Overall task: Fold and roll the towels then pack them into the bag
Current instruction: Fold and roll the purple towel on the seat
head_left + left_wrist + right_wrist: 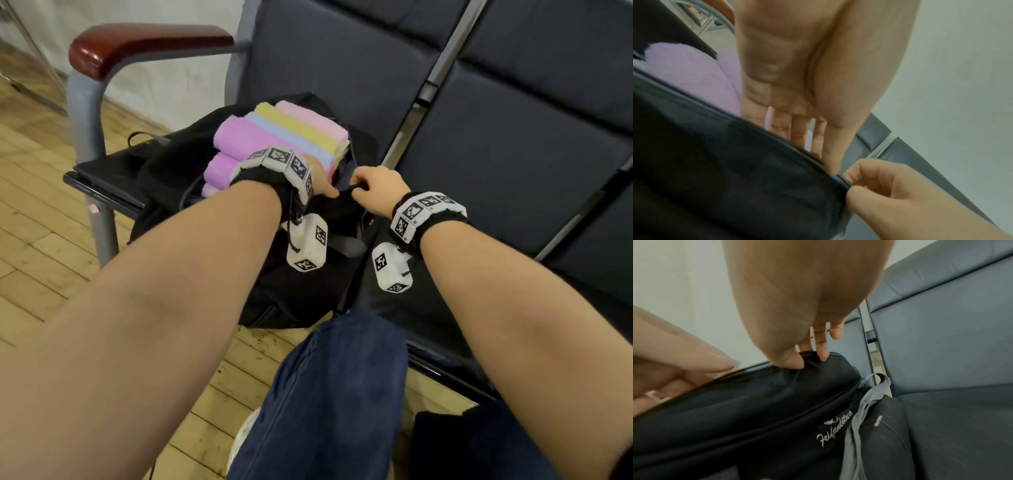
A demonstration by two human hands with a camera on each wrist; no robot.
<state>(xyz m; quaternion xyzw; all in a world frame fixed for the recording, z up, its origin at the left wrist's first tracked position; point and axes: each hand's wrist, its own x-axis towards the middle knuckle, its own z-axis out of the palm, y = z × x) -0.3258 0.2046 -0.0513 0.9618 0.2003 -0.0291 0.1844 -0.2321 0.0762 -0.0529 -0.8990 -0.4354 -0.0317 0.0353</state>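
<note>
A black bag (294, 291) lies open on the bench seat. Rolled towels stand packed side by side in it: purple (239, 140), blue (291, 140), yellow (301, 126) and pink (315, 116). My left hand (320, 183) reaches into the opening beside the towels. Its fingers (799, 129) are straight and dip behind the bag's near rim (756, 133), next to the purple towel (684, 73). My right hand (366, 185) pinches the rim's zip edge between thumb and forefinger (793, 360), just right of the left hand (694, 366).
The bag sits on the leftmost dark blue bench seat (496, 154), beside a red-brown armrest (137, 44) on a grey metal frame. A grey strap (863, 410) hangs off the bag's right end. My jeans-clad leg (325, 394) is below, over the wooden floor (41, 240).
</note>
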